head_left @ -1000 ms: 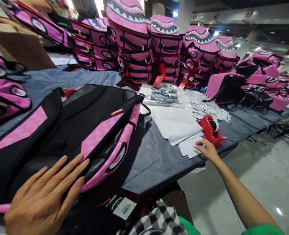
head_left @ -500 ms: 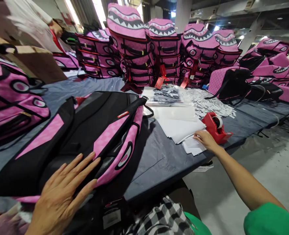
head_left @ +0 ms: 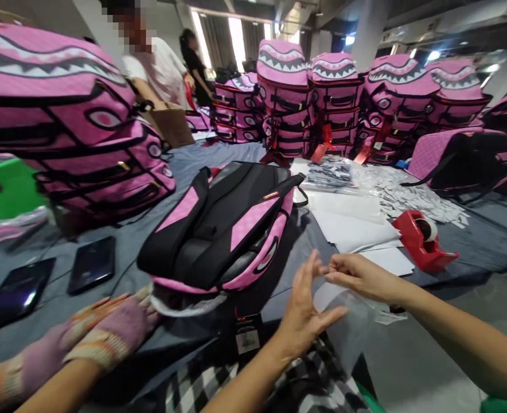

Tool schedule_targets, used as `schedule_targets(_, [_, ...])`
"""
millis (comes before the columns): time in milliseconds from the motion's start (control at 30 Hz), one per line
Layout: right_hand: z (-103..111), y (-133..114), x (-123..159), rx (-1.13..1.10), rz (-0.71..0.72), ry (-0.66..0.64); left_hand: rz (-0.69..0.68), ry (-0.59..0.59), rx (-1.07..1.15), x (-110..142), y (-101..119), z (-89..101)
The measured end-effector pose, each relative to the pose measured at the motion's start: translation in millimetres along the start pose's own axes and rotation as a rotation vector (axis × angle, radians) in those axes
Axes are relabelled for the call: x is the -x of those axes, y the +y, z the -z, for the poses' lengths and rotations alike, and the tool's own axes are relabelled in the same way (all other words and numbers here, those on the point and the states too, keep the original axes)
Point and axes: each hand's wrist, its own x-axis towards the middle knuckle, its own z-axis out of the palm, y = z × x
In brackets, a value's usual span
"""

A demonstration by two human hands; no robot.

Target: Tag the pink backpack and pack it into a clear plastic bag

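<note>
Right hand (head_left: 357, 276): near side, right of centre; thumb and forefinger drawn together at the edge of a pale, see-through sheet (head_left: 327, 295), partly blurred.
Left hand (head_left: 303, 312): just left of it; fingers raised, thumb spread apart, nothing gripped.
Backpack (head_left: 213, 226), black and pink, one: lying straps-up on the desk (head_left: 230, 154), left of and beyond both hands, apart from them.
White papers (head_left: 348, 221): loose pile, right of the backpack.
Tape dispenser (head_left: 421, 244), red, with white roll: at the pile's right end.
Small pale pieces (head_left: 421, 192), heaped: beyond the dispenser.
Pink bags (head_left: 285, 109), stacked: far side; a further stack (head_left: 73, 160) at left.
Phones (head_left: 92, 264), dark, two: left, nearer than that stack.
Co-worker's gloved hands (head_left: 124, 327): near left, beside the backpack's near end.
</note>
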Motion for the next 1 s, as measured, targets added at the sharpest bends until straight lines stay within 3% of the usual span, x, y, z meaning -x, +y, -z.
schedule_targets(100, [-5.9, 6.7, -6.9, -0.093, -0.079, -0.074, 0.358, 0.065, 0.351, 1.7, -7.0, -17.0])
schedule_targets(200, [-11.3, 22.1, -7.2, -0.291, -0.095, -0.129, 0.447, 0.247, 0.41, 10.0, -16.5, -8.1])
schedule_targets(300, [-27.5, 26.1, -12.0, -0.377, -0.086, -0.012, 0.414, 0.362, 0.41, 18.5, -25.8, -2.5])
schedule_targets(433, [-47.9, 15.6, -31.1, -0.327, -0.076, 0.111, 0.347, 0.465, 0.347, 26.0, -30.9, -6.7])
schedule_targets(667, [-32.0, 11.9, -52.1, -0.121, 0.156, 0.02, 0.304, 0.766, 0.257, 29.8, -22.6, 8.9])
schedule_targets(733, [-26.9, 14.7, -53.9, -0.095, 0.156, -0.017, 0.279, 0.775, 0.227, 30.8, -20.0, 8.5])
schedule_targets(867, [-29.6, 17.6, -57.0, -0.104, 0.113, -0.084, 0.174, 0.627, 0.13, 44.2, -17.1, 4.6])
schedule_targets(933, [-32.5, 19.0, -57.3, -0.129, 0.101, -0.098, 0.099, 0.595, 0.035, 59.4, -17.5, 11.4])
schedule_targets(1000, [-32.1, 20.5, -56.3, -0.125, 0.118, -0.104, 0.063, 0.658, -0.107, 76.0, -21.0, 26.0])
